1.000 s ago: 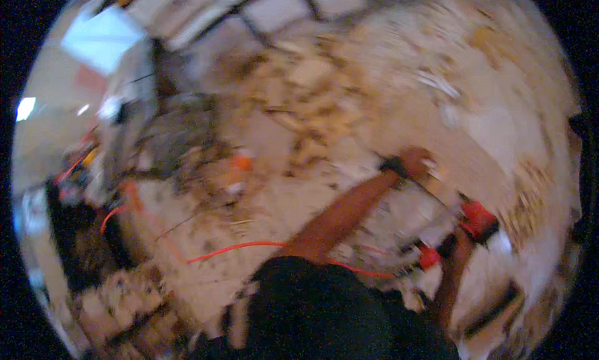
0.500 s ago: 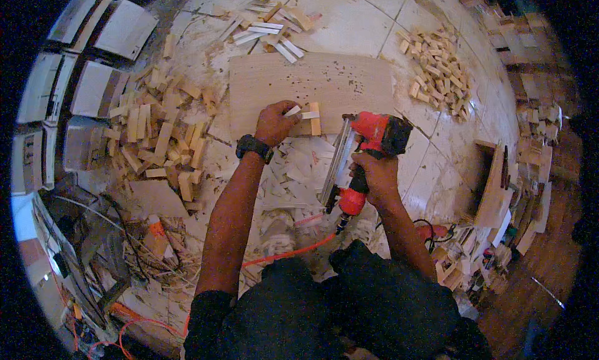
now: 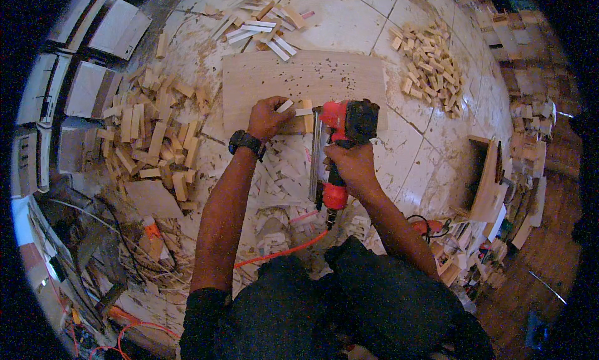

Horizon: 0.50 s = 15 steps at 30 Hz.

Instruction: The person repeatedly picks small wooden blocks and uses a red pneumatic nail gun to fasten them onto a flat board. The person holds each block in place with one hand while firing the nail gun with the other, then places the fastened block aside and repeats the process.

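Note:
My right hand is wrapped round the handle of a red and black pneumatic nail gun, whose nose end is at a small wooden block; contact cannot be made out. A pale strip lies across that block on a wide wooden board. My left hand, a black watch on its wrist, pinches a short white strip between thumb and fingers, close to the strip's left end. Small dark bits are scattered over the board's far half.
Loose wooden blocks are heaped on the left, with smaller blocks at the far right. White-faced strips lie beyond the board. An orange hose runs leftward from the nail gun. An open wooden box stands on the right.
The nail gun in my right hand has moved left and stands more upright, its nose now by the block. My left hand stays at the strips. The whole view has shifted slightly.

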Available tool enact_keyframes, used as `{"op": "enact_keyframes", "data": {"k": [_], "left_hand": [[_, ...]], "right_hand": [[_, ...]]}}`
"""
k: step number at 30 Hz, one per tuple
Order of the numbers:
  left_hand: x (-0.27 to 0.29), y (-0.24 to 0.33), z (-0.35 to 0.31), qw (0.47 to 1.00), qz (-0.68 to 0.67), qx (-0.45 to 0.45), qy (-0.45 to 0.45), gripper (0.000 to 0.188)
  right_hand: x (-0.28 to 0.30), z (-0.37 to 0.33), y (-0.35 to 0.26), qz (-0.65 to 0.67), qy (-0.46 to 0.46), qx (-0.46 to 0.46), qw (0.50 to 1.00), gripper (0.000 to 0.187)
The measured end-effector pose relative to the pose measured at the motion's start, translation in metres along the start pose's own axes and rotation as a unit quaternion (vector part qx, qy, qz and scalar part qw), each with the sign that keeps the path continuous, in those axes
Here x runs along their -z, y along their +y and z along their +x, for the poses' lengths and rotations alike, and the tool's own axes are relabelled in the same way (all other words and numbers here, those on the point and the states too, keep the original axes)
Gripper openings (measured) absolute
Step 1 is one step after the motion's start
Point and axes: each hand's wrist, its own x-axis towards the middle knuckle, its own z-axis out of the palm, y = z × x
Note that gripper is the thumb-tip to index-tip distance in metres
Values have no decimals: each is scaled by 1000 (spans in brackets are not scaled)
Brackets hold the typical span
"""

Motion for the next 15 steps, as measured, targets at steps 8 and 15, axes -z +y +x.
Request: {"op": "enact_keyframes", "data": {"k": [8, 15], "left_hand": [[3, 6, 3, 999, 33, -5, 4, 38], [3, 8, -1, 1000, 19, -1, -5, 37]], "right_hand": [[-12, 5, -4, -76, -4, -4, 997, 20], [-20, 3, 3, -95, 12, 19, 995, 15]]}}
